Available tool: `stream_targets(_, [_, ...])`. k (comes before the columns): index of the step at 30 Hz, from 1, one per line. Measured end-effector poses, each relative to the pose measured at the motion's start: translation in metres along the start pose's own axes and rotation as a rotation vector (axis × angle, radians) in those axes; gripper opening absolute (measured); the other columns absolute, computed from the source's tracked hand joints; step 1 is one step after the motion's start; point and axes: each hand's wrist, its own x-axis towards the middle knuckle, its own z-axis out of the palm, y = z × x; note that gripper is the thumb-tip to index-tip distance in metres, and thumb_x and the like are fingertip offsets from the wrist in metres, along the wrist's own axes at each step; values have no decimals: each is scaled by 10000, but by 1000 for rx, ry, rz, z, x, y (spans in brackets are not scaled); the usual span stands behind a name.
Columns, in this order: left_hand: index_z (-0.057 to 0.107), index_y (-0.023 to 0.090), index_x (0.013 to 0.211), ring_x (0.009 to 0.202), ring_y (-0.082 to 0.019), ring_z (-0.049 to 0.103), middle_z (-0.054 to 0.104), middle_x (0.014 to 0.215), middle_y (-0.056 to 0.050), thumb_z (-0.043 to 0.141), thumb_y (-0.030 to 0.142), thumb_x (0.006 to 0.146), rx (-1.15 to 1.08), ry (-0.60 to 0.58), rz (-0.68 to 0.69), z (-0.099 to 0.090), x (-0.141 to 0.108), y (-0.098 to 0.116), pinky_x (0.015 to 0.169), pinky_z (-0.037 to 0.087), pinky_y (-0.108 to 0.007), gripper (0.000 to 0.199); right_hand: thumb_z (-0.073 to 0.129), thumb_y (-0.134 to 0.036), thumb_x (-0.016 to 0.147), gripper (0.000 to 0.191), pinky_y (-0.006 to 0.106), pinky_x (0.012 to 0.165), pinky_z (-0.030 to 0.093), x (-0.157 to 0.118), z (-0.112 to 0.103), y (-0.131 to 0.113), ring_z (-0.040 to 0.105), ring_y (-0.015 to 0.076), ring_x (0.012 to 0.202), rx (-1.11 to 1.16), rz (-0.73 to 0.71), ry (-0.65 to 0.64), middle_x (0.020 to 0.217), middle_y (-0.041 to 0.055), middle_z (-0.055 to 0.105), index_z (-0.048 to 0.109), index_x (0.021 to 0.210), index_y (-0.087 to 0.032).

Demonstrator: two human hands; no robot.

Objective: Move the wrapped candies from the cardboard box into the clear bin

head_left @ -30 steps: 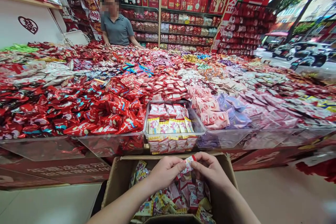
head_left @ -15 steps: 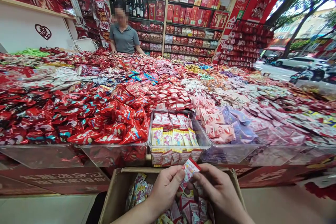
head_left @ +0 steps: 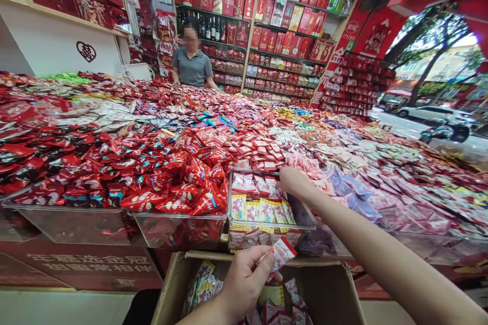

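Note:
My left hand pinches a small white packet with red ends between thumb and fingers, above an open cardboard box. Similar packets, some yellow-edged, lie inside the box. My right hand reaches over the back right part of a clear plastic bin, its fingers bent down and hidden from view. Yellow-and-white packets stand in a row at the front of that bin, with red-and-white ones behind them.
Red packets fill the bins on the left, and pink and purple ones lie on the right. Across the wide candy display stands a person in a grey shirt. Shelves of red boxes line the back.
My right hand has left the packet beside my left hand and moved up and forward to the clear bin. My left hand still holds its packet over the box. The view has shifted slightly.

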Motion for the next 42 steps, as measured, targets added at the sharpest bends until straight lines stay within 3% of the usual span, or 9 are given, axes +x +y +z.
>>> stream_targets(7, [606, 117, 849, 622, -143, 590, 599, 688, -33, 488, 394, 783, -121, 22, -16, 1, -1, 0, 572, 437, -224, 309, 448, -142, 745, 201, 254, 591, 387, 4, -18, -2, 596, 226, 770, -17, 42, 10, 839, 160, 639, 629, 822, -102])
stream_targets(13, [482, 156, 781, 526, -120, 597, 596, 662, -3, 587, 388, 706, -328, 98, -63, -6, 6, -2, 410, 358, -151, 266, 419, -335, 803, 216, 213, 496, 323, -61, -54, -7, 497, 121, 549, 374, -265, 290, 611, 15, 564, 537, 737, -167])
stream_targets(18, [355, 258, 1063, 460, -52, 506, 527, 781, 35, 549, 335, 759, -307, 76, 7, -2, 1, -4, 415, 410, -161, 368, 450, -265, 799, 166, 201, 504, 322, -130, -37, -28, 433, 95, 543, 686, -399, 248, 601, -11, 490, 458, 659, -175])
stream_targets(22, [306, 263, 1142, 509, -61, 493, 539, 935, -36, 492, 384, 789, -317, 50, 89, 4, -1, -11, 440, 425, -174, 416, 479, -209, 787, 107, 207, 605, 373, -147, -21, -40, 476, 112, 693, 834, -526, 137, 747, 25, 517, 479, 686, -171])
stream_targets(26, [316, 244, 1177, 565, -96, 522, 547, 992, -68, 483, 394, 790, -224, 46, 104, 0, 1, -17, 490, 450, -209, 447, 472, -173, 787, 106, 224, 638, 374, -147, -13, -47, 480, 119, 708, 854, -538, 118, 735, 24, 537, 505, 686, -166])
stream_targets(31, [470, 167, 1116, 962, -215, 504, 554, 1054, -91, 490, 375, 786, 76, 143, 271, -8, 1, -14, 871, 378, -319, 390, 514, -212, 761, 93, 222, 614, 379, -144, -9, -50, 493, 120, 670, 891, -495, 162, 688, 15, 557, 529, 684, -162])
stream_targets(36, [468, 170, 1123, 897, -193, 544, 589, 1002, -81, 457, 319, 814, 161, 178, 172, -9, 0, -8, 795, 421, -286, 344, 413, -180, 810, 169, 235, 674, 381, -91, -9, -28, 537, 147, 755, 560, -291, 210, 798, 58, 612, 579, 809, -148])
stream_targets(39, [511, 171, 1058, 854, -184, 557, 604, 963, -72, 468, 301, 805, 252, 149, 222, -9, -2, -6, 769, 425, -268, 288, 419, -100, 771, 195, 263, 715, 359, -46, 0, -16, 544, 204, 854, 163, -228, 14, 871, 113, 629, 601, 839, -116])
stream_targets(42, [506, 169, 1044, 718, -159, 574, 631, 808, -50, 452, 296, 809, 315, 104, 249, -10, -3, -6, 676, 441, -238, 273, 437, -49, 724, 194, 273, 705, 348, -17, 11, -15, 558, 229, 838, 31, -258, -94, 848, 140, 639, 612, 797, -92])
